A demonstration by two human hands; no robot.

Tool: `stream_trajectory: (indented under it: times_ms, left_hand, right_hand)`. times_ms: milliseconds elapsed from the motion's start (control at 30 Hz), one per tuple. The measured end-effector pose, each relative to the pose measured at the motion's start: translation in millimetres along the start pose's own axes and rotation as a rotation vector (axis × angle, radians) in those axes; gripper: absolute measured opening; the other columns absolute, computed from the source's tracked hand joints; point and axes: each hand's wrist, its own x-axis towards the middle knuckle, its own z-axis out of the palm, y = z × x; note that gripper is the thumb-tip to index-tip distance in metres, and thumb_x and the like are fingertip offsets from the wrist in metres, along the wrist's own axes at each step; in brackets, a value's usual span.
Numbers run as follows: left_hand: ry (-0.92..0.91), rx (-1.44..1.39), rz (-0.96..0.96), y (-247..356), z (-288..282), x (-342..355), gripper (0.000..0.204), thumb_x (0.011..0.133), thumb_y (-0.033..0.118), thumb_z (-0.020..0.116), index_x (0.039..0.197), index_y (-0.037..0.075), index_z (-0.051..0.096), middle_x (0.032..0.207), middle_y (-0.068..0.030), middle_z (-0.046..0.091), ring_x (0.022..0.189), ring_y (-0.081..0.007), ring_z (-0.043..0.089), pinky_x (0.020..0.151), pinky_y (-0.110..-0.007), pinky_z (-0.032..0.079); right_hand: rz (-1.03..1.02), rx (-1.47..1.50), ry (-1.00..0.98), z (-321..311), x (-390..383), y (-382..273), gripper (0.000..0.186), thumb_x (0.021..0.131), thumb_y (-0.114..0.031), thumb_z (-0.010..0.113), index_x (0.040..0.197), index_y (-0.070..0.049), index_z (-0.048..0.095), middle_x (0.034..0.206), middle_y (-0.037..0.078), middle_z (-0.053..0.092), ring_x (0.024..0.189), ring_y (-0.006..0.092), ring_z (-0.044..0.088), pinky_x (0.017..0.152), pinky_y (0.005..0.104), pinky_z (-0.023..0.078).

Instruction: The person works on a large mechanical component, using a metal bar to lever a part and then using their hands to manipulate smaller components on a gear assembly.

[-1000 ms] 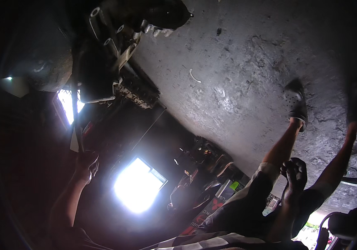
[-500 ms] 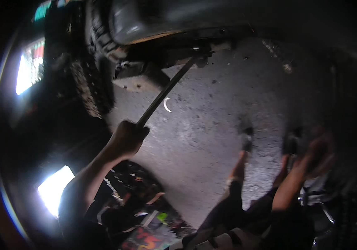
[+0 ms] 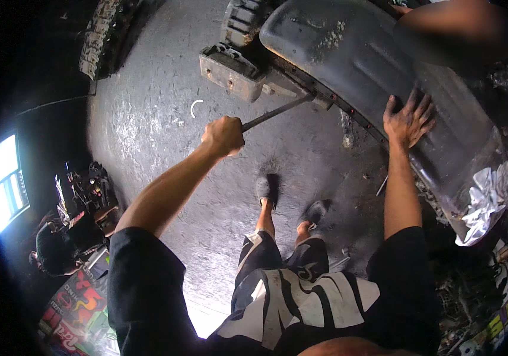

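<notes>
Left hand (image 3: 223,135) fist-clenched around thin dark metal rod (image 3: 274,113), far tip hidden beneath long grey dented metal panel (image 3: 349,59); right hand (image 3: 408,118) splayed flat on it.

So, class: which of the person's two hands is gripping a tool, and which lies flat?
The left hand is closed around the long metal bar. The right hand lies open, fingers spread, flat on the dark metal panel.

Stained concrete floor (image 3: 165,118), small white ring (image 3: 196,108)
</notes>
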Motion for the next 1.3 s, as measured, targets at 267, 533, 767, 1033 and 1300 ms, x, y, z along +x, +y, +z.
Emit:
stream_trajectory:
  times_ms: [267,533,767,1033,1300]
  left_hand:
    - [-0.201,0.09,0.005,3,1,9,0.026,0.073,0.009,0.052,0.096,0.01,0.063,0.091,-0.0162,0.062,0.084,-0.0329,0.062,0.071,-0.04,0.051]
    - [-0.21,0.096,0.047,-9,13,17,0.019,0.075,0.013,0.048,0.083,0.006,0.063,0.08,-0.0177,0.063,0.074,-0.0317,0.063,0.064,-0.043,0.05]
    - [-0.285,-0.066,-0.103,-2,1,17,0.02,0.067,0.008,0.055,0.083,0.007,0.066,0.084,-0.0174,0.063,0.082,-0.0314,0.063,0.071,-0.038,0.051]
    - [-0.293,-0.06,-0.116,3,-2,13,0.021,0.071,0.013,0.051,0.085,0.007,0.066,0.087,-0.0173,0.063,0.082,-0.0316,0.062,0.072,-0.039,0.05]
    - [-0.313,-0.051,-0.184,9,-2,23,0.024,0.073,0.017,0.051,0.089,0.005,0.065,0.093,-0.0174,0.062,0.091,-0.0315,0.06,0.078,-0.041,0.047]
  right_hand:
    - [0.045,0.034,-0.11,-5,8,-2,0.06,0.082,-0.05,0.039,0.132,-0.018,0.03,0.139,0.014,0.022,0.129,0.0316,0.016,0.101,0.0535,0.014]
    - [0.086,0.001,-0.235,-9,17,-10,0.062,0.079,-0.048,0.044,0.132,-0.02,0.029,0.139,0.013,0.02,0.13,0.0317,0.014,0.101,0.0537,0.015]
    - [0.066,0.056,-0.173,-4,18,-8,0.062,0.076,-0.045,0.05,0.128,-0.015,0.035,0.137,0.015,0.023,0.128,0.0353,0.016,0.1,0.0557,0.014]
    - [0.048,0.028,-0.141,-6,24,-10,0.062,0.076,-0.048,0.047,0.128,-0.017,0.035,0.134,0.014,0.028,0.125,0.0345,0.022,0.098,0.054,0.018]
    - [0.05,0.074,-0.214,-8,27,-3,0.07,0.075,-0.051,0.048,0.131,-0.013,0.031,0.139,0.016,0.017,0.129,0.0354,0.01,0.102,0.0532,0.007]
